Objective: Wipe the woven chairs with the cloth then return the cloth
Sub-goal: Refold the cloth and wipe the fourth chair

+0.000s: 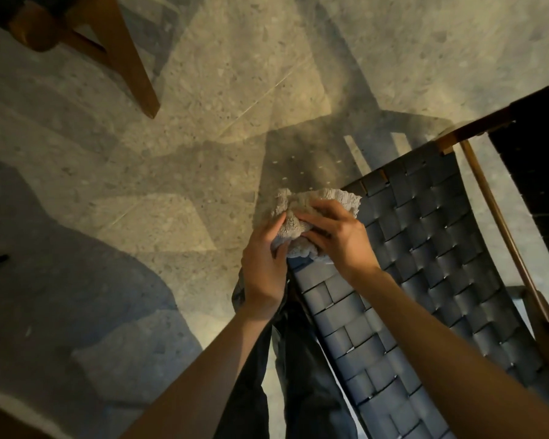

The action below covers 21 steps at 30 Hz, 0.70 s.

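A crumpled grey cloth is bunched between both my hands just off the left edge of a dark woven chair. My left hand grips the cloth's lower left part. My right hand lies over its right side with fingers curled into the fabric, above the chair's woven straps. The chair runs from the lower middle to the upper right, with a wooden frame along its right side. Part of the cloth is hidden under my fingers.
A second dark woven panel stands at the far right beyond the wooden rail. Wooden legs of another chair reach down at the upper left. My dark trousers show below my hands. Speckled stone floor spreads to the left.
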Each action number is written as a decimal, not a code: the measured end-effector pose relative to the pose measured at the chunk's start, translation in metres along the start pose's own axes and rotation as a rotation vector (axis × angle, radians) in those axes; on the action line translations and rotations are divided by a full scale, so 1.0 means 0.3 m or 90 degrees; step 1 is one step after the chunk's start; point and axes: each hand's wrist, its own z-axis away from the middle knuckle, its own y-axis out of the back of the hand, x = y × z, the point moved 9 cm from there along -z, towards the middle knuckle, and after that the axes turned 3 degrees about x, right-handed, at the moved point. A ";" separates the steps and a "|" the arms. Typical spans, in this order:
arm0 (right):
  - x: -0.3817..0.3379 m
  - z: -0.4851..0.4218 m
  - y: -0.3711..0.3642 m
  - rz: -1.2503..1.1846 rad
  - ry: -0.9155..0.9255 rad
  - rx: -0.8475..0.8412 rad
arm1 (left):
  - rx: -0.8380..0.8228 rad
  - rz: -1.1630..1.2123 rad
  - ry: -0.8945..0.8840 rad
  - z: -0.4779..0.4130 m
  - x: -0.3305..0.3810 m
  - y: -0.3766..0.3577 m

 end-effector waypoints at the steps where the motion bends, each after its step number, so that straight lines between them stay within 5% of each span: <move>1: 0.011 0.004 0.013 -0.011 -0.014 0.018 | -0.001 -0.026 -0.019 -0.006 0.015 -0.003; 6: 0.064 0.026 0.050 -0.016 -0.061 0.067 | -0.120 -0.153 -0.161 -0.072 0.051 -0.058; 12: 0.067 0.048 0.049 -0.002 -0.080 0.112 | -0.112 -0.178 -0.269 -0.057 0.064 -0.057; 21: -0.010 0.003 0.007 -0.075 -0.099 0.052 | -0.089 0.091 -0.033 0.001 -0.077 -0.022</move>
